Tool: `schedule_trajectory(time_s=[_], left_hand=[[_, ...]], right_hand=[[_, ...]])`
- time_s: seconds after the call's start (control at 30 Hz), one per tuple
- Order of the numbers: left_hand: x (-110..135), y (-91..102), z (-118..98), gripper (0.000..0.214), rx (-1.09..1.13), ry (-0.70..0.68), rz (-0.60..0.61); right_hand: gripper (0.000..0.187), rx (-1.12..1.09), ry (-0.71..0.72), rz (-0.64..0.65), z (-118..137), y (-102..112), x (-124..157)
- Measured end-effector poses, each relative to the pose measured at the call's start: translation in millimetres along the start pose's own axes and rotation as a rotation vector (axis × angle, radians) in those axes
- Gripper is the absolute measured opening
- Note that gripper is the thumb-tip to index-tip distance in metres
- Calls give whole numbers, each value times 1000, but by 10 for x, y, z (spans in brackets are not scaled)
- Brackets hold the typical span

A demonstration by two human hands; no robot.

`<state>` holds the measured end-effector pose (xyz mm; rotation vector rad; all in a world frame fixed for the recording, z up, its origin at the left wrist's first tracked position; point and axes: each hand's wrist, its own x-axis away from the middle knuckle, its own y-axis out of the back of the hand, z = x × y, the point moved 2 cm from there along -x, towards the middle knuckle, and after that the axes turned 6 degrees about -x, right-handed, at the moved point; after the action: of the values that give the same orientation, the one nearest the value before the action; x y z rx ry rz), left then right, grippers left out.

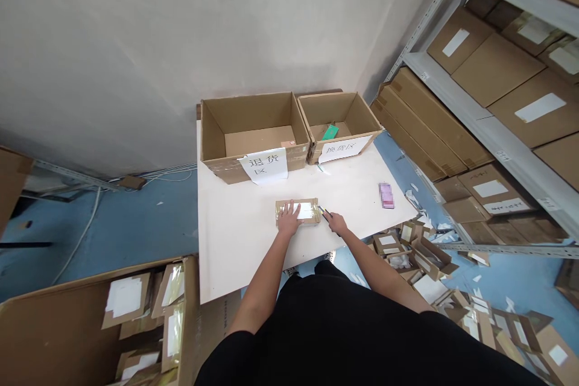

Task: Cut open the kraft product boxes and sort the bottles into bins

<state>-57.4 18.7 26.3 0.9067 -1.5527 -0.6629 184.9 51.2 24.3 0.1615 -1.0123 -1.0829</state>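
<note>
Head view, taped brown parcel (pixel 304 211), white label, left hand (pixel 288 221) flat atop, right hand (pixel 337 224) gripping cutter (pixel 324 211)

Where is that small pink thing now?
In the head view, the pink item lies near the right edge of the white table, beyond the right hand.

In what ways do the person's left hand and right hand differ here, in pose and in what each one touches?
The left hand lies flat and open; the right hand is closed around a slim dark tool. The left hand rests on top of the taped parcel; the right hand is beside its right end, the tool pointing at it. Both are bare and over the white table.
</note>
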Motion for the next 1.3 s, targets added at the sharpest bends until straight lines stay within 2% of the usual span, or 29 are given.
schedule_trajectory(time_s=[0.23, 0.33, 0.4, 0.53, 0.63, 0.7, 0.77, 0.83, 0.9, 0.97, 1.03, 1.17, 1.23, 1.3], left_hand=[[23, 50, -42, 77, -4, 2, -29], [13, 164, -15, 78, -2, 5, -73], [10, 249, 44, 71, 10, 24, -139], [69, 309, 202, 61, 18, 75, -177], [203, 257, 297, 63, 4, 214, -205], [331, 203, 338, 67, 23, 365, -217], [463, 146, 342, 71, 78, 435, -162], [569, 116, 318, 73, 135, 409, -84], [629, 138, 302, 71, 148, 364, -73], [625, 204, 327, 69, 124, 326, -114], [565, 272, 388, 70, 86, 228, -136], [403, 261, 539, 92, 7, -46, -36], [353, 167, 555, 99, -10, -72, -16], [328, 47, 478, 99, -17, -11, -67]], right_hand=[[53, 55, 4, 35, -294, 48, 279], [53, -95, -89, -101, -331, -15, 364], [51, -193, -143, -169, -273, -167, 413], [48, -134, -152, -194, 48, -576, 405], [49, 0, -109, -209, 415, -718, 191], [50, 29, -95, -168, 691, -709, -41], [51, 16, -92, -133, 962, -644, -276], [51, 2, -49, -126, 1184, -560, -446], [51, 9, 14, -148, 1293, -481, -506], [53, 17, 47, -190, 1244, -430, -446], [58, 19, 48, -223, 1051, -434, -297], [63, 82, 37, -169, 533, -609, 0], [58, 69, -3, -125, 387, -685, 27], [57, 33, -55, -127, 392, -674, -48]])
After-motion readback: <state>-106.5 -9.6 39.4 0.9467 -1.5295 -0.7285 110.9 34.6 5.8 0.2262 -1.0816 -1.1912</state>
